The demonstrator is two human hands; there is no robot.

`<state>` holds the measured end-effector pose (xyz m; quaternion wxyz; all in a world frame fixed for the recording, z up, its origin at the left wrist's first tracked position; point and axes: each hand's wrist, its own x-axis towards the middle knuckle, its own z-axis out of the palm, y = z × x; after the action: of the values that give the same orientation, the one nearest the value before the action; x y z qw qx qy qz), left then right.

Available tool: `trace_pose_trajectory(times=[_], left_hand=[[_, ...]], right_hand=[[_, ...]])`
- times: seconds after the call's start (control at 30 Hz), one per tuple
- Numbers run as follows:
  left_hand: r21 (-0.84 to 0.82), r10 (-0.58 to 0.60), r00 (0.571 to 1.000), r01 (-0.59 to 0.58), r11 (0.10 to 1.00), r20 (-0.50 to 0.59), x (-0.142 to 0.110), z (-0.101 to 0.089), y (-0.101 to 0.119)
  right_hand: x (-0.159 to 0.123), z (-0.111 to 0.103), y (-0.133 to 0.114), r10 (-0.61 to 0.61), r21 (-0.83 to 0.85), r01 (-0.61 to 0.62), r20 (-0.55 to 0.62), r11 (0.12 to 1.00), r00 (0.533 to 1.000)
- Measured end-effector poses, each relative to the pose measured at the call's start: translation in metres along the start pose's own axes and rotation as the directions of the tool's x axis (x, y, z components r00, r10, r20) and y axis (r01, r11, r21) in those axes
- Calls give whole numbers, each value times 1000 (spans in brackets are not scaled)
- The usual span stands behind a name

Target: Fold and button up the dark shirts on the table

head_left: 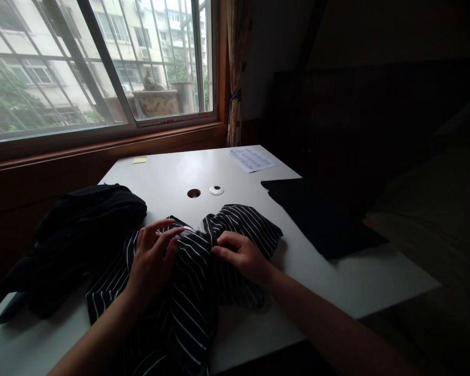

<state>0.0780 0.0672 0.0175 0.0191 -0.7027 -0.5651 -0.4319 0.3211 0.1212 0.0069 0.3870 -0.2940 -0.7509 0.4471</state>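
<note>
A black garment with white stripes (191, 261), which looks like a shirt, lies rumpled across the front of the white table (172, 172) and hangs toward me. My right hand (241, 256) pinches its fabric near the middle, thumb against the fingers. Over the garment's left part rests my left hand (154, 256), its fingers spread and slightly bent. A small pale patch, perhaps the collar's inside or a label, shows between the hands. The lower end of the garment is dark and partly hidden by my left forearm.
Dark clothes (90, 224) are heaped at the table's left. A flat dark cloth (321, 214) lies along the right side. Farther back are a printed sheet (253, 159), a yellow note (140, 160), a round cable hole (194, 193) and its white cover (216, 190). A barred window stands behind.
</note>
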Motion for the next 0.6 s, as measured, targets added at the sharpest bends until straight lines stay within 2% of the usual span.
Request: trace_pose_trajectory(times=[0.03,0.1,0.17,0.2,0.37,0.5,0.6], left_hand=[[22,73,997,-73,997,-2,-1,-1,4],[-2,200,977,-200,980,76,-3,-1,11],[-71,262,945,-253,965,195,-6,3,16],[-109,262,933,-242,964,245,-7,6,18],[-279,118,925,-13,960,361,-13,23,15],[-374,4,902,175,911,431,-12,23,15],[-439,-49,893,267,858,448,-11,21,16]], right_hand=[[0,0,0,-9,-3,9,7,1000,1000],[-1,0,0,-31,-8,32,29,999,999],[-1,1,0,-57,-12,57,50,998,997],[-1,1,0,-69,-13,70,58,997,996],[-2,4,1,-100,-6,100,78,995,992],[-1,5,2,-103,33,101,94,994,990],[-1,5,2,-98,46,94,100,995,990]])
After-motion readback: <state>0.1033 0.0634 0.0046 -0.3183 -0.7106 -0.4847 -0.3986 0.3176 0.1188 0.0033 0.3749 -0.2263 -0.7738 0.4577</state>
